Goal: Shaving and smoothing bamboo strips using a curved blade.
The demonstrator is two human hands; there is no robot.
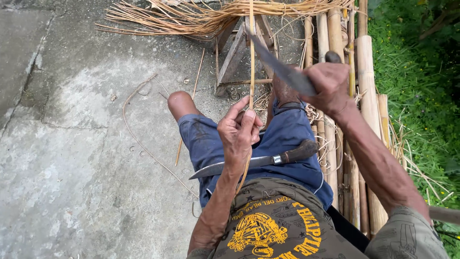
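Left hand [238, 130] pinching bamboo strip [251, 57], right hand [329, 85] apparently gripping knife [282, 69]

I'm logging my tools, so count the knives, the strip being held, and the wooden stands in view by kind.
Knives: 2, one in the right hand, one across the lap
Held bamboo strip: 1, pinched by the left hand
Wooden stand: 1
Total: 4

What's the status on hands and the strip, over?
Left hand pinches bamboo strip. Right hand grips knife, blade on strip. Second knife rests across lap.
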